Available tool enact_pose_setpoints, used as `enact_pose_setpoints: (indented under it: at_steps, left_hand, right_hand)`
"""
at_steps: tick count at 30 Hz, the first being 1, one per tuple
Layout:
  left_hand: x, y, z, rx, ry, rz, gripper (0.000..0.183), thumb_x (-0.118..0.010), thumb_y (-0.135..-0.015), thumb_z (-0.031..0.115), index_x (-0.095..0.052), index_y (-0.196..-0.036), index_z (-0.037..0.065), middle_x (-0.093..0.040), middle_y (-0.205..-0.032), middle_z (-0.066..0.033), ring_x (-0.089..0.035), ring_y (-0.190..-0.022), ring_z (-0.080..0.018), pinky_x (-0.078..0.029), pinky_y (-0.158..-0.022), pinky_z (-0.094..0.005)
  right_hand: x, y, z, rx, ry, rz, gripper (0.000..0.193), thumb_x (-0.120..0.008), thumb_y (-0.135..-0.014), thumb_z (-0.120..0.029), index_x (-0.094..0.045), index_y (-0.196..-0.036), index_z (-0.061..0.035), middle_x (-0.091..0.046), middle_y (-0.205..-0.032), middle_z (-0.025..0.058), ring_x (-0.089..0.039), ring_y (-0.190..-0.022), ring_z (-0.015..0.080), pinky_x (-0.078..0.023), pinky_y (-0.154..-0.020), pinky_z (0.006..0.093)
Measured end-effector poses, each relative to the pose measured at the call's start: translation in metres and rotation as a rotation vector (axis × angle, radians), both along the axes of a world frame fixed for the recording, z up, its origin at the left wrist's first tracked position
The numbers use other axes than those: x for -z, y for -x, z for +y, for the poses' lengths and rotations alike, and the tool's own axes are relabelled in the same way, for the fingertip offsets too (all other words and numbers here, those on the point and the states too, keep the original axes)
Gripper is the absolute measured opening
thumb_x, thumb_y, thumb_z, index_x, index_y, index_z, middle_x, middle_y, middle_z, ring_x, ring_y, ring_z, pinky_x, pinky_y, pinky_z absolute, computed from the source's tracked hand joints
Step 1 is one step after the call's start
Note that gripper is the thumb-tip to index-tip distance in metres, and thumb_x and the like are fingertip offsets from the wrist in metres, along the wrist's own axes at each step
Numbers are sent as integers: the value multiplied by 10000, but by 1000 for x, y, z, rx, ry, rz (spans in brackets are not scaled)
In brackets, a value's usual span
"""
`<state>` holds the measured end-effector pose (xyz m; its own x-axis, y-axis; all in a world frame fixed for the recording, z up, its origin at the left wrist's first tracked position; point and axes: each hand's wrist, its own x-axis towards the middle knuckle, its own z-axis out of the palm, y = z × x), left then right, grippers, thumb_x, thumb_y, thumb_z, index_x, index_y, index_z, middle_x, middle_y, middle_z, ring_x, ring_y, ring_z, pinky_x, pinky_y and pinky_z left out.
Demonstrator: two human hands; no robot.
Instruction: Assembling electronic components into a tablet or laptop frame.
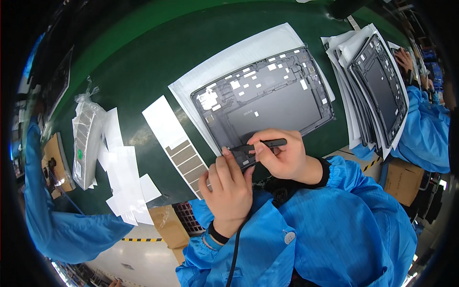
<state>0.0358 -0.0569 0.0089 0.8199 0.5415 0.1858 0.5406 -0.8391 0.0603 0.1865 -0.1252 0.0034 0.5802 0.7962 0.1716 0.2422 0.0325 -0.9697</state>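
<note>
A dark grey tablet back housing (272, 112) lies on white sheets (253, 45) in front of me, with several small white patches stuck on its inner side. At its near left corner is my left hand (227, 186); the fingers are bent and hold that corner, with fingertips on the surface and the thumb along the near edge. My right hand (284, 158) pinches black tweezers (275, 143), whose working end points left over the same corner beside my left fingertips. The exact tips are hard to make out. Left of the housing lies a strip of grey rectangular stickers (184, 160) on white backing.
On the green table (143, 67), a stack of similar housings (377, 91) with sheets between stands at the right. Far left are a plastic-wrapped bundle (88, 138) and loose white paper strips (124, 179). People in blue work at both sides. A cardboard box (404, 179) stands below right.
</note>
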Motion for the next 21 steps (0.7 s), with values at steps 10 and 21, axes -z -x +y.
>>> enact_pose_setpoints:
  at_steps: [10, 21]
  left_hand:
    - [-16, 7, 13, 72, 207, -50, 731, -707, -855, 349, -465, -1420, -46, -543, -1142, -138, -508, -996, -312, -404, -926, -425]
    - [18, 46, 43, 4, 221, -232, 506, -642, -896, 177, -548, -1356, -11, -524, -1414, -174, -490, -1304, -366, -380, -1064, -475]
  right_hand:
    - [-41, -14, -2, 187, -136, 335, 169, -538, -969, -53, -662, -948, 60, -651, -757, 70, -583, -619, 70, -573, -661, 270]
    - [-18, 19, 97, -280, 219, 230, 182, -592, -953, -61, -653, -1066, 68, -699, -877, 92, -650, -785, 88, -527, -689, 235]
